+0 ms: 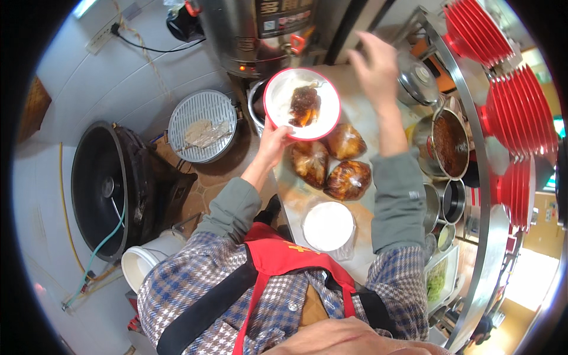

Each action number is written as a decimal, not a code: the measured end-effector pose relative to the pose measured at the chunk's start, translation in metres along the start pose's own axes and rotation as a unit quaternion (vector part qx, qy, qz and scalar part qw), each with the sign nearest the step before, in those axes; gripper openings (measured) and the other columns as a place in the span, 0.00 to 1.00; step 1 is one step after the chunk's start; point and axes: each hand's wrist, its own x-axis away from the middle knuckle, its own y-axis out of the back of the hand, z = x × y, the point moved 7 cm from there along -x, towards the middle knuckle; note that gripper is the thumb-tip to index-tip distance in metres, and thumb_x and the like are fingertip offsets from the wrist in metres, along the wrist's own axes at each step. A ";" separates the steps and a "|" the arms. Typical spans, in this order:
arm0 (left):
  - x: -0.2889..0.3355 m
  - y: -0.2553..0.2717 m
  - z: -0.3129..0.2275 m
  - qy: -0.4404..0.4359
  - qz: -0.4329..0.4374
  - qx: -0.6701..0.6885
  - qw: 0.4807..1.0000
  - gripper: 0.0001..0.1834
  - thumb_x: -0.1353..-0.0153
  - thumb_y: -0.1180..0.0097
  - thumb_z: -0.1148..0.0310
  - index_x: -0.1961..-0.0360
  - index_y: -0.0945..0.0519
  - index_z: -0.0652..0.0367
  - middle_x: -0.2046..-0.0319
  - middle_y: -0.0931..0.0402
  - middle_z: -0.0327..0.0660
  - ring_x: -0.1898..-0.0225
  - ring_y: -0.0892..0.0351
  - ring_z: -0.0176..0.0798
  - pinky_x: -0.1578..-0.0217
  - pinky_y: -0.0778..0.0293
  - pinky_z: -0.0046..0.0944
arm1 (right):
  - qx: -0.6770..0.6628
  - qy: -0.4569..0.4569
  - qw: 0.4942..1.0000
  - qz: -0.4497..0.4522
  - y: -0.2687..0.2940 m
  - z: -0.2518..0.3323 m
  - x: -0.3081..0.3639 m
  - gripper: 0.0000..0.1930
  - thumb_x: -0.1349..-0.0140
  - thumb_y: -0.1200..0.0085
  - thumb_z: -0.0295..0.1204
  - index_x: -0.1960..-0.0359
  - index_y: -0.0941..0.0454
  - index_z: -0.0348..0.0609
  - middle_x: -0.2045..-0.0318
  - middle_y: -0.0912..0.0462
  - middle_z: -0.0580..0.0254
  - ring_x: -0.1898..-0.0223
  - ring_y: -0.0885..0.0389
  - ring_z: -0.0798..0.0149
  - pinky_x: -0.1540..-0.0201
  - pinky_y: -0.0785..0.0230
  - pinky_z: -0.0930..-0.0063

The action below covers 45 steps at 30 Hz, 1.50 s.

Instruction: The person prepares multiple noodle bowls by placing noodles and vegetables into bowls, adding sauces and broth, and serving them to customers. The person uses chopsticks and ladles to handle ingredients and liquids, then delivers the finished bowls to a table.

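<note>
My left hand (274,142) grips the rim of a white bowl (278,97) with a red edge and holds it up over the counter. Dark brown sauce (305,105) lies in a patch on the bowl's inside. To the right, my right hand (377,68) is raised over the counter, a little blurred, its thumb and fingers apart with nothing seen between them. A glass pot lid (417,77) is nearest to it. Below the bowl sit three tied clear bags, a left bag (310,164), a far bag (346,142) and a near bag (349,180), with dark brown contents.
A steel boiler (242,35) with a red-handled tap (297,44) stands at the back. A pot of reddish-brown sauce (449,145) is at right, below a shelf of stacked red bowls (520,109). A round white thing (328,226) lies nearer me; a black basin (97,189) stands left.
</note>
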 end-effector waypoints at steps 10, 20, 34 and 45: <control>-0.012 0.028 -0.021 -0.027 -0.011 0.055 0.998 0.30 0.44 0.49 0.81 0.40 0.38 0.55 0.50 0.26 0.41 0.54 0.21 0.38 0.57 0.18 0.41 | -0.031 0.064 0.986 0.150 -0.095 0.087 -0.012 0.04 0.45 0.41 0.28 0.68 0.20 0.45 0.66 0.18 0.67 0.59 0.21 0.63 0.57 0.25 0.67; -0.006 0.039 -0.018 0.007 0.021 0.053 0.998 0.28 0.44 0.48 0.81 0.41 0.37 0.56 0.51 0.25 0.40 0.56 0.20 0.35 0.57 0.19 0.39 | -0.066 0.072 0.988 0.117 -0.070 0.086 0.012 0.21 0.49 0.40 0.22 0.51 0.23 0.48 0.61 0.17 0.64 0.57 0.20 0.59 0.53 0.27 0.67; -0.050 0.000 -0.002 0.005 0.081 0.063 0.995 0.33 0.44 0.51 0.82 0.37 0.39 0.50 0.51 0.26 0.38 0.56 0.21 0.34 0.56 0.18 0.44 | -0.002 0.073 0.983 0.167 -0.089 0.090 -0.003 0.12 0.52 0.37 0.25 0.64 0.22 0.44 0.55 0.21 0.65 0.51 0.24 0.59 0.53 0.26 0.68; -0.013 0.027 -0.019 -0.014 0.005 0.072 0.997 0.33 0.43 0.50 0.80 0.35 0.42 0.52 0.48 0.27 0.40 0.52 0.21 0.37 0.57 0.17 0.42 | -0.023 0.095 0.972 0.212 -0.091 0.084 -0.013 0.12 0.48 0.38 0.28 0.61 0.23 0.43 0.60 0.18 0.63 0.57 0.22 0.57 0.56 0.27 0.65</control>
